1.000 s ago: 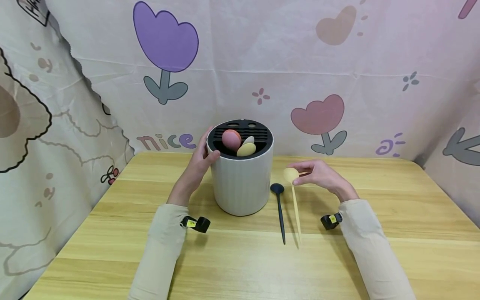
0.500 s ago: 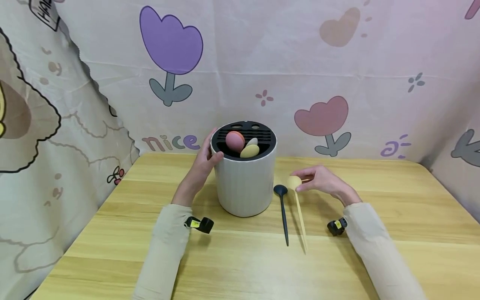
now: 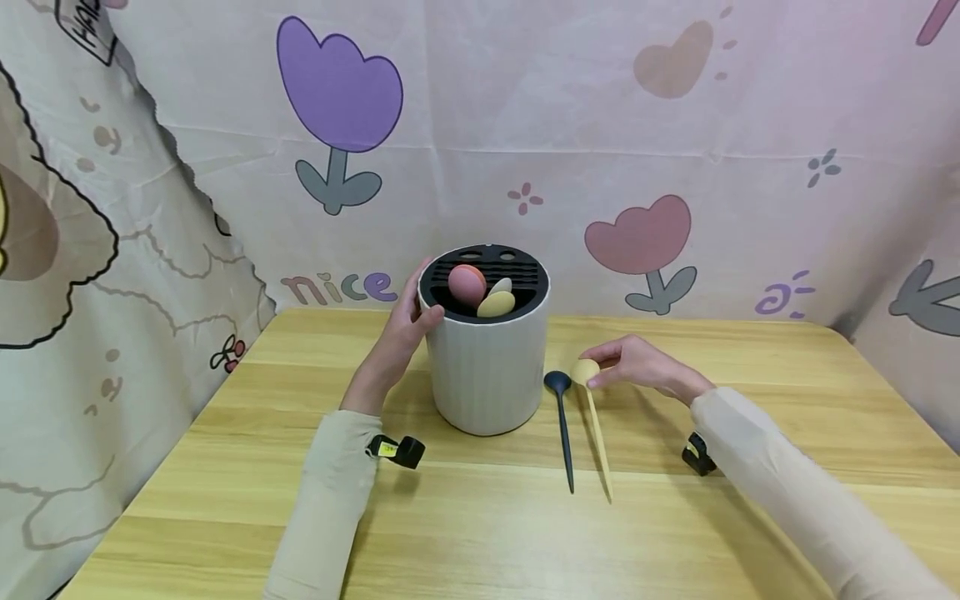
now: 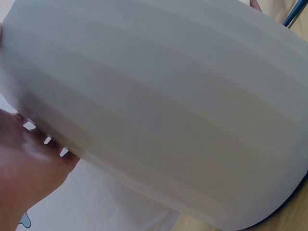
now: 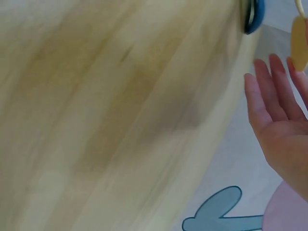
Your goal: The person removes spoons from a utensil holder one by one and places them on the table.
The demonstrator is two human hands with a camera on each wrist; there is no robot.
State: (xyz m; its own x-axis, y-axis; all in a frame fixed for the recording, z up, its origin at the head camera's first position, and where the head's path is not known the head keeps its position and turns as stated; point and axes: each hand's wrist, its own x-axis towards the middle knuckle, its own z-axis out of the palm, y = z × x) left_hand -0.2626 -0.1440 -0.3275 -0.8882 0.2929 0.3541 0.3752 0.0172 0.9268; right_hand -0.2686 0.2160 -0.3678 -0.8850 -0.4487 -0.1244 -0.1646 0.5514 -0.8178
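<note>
canister (image 3: pixel 486 379) is off-white with a black top (image 3: pixel 495 267), navy-ish spoon (image 3: pixel 564 433) at its 4 o'clock, pale yellow spoon (image 3: pixel 597 433) beside that, purple tulip print (image 3: pixel 339 98) on the backdrop (image 3: pixel 465 108), 11 o'clock

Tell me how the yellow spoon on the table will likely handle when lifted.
The yellow spoon is probably stiff, as its long handle looks straight. It is likely light, given that handle's slimness. It may feel head-heavy and twist if held by the handle, since the round head is far wider.
</note>
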